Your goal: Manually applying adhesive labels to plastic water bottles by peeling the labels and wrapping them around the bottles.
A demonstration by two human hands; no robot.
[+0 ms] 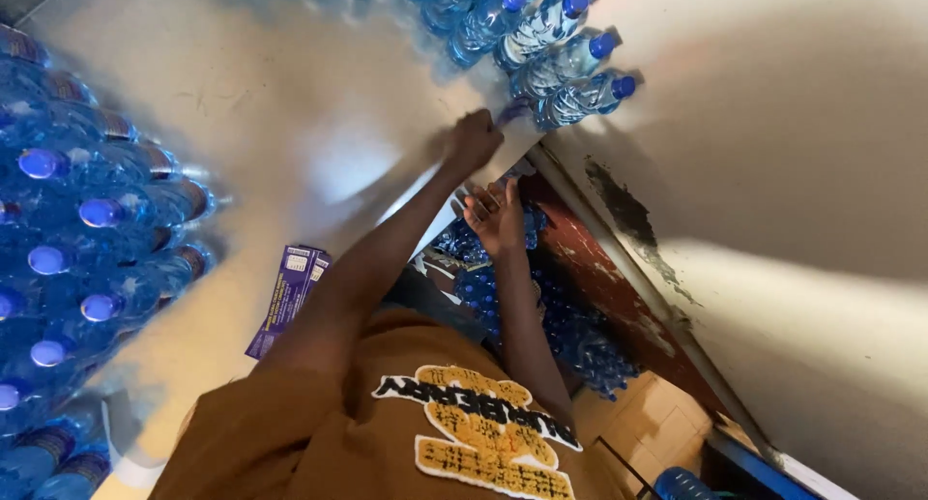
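A: Nearest first. Brown shirt (387,432) at the bottom edge, both arms stretched out from it. Stack of purple printed leaflets (288,297) flat on the white table (290,123), just beside the left forearm, untouched.

B: Noted. Right hand?

A: Right hand (498,215) below the table's edge, palm turned up, fingers spread, holding nothing. Under it, down by the floor, a wrapped pack of bottles (551,316).

B: Left hand?

A: Left hand (474,137) on the table's corner, curled into a fist, knuckles up. Touching or just beside the nearest bottle (580,99) in the far row, close to a bit of purple at that bottle's foot. Pinching it or not: cannot tell, fingertips hidden.

B: Position of that bottle?

A: Last in a row of blue-capped bottles along the table's far edge, close to the corner and near the wall (773,171). Second large block of blue-capped bottles (97,210) well apart on the left.

B: Handling judgement: grip low on the body, not on the cap; thin, clear plastic probably slick and easily dented. Better to keep the open palm under the corner as a catch. Move slowly, to avoid knocking the neighbours.
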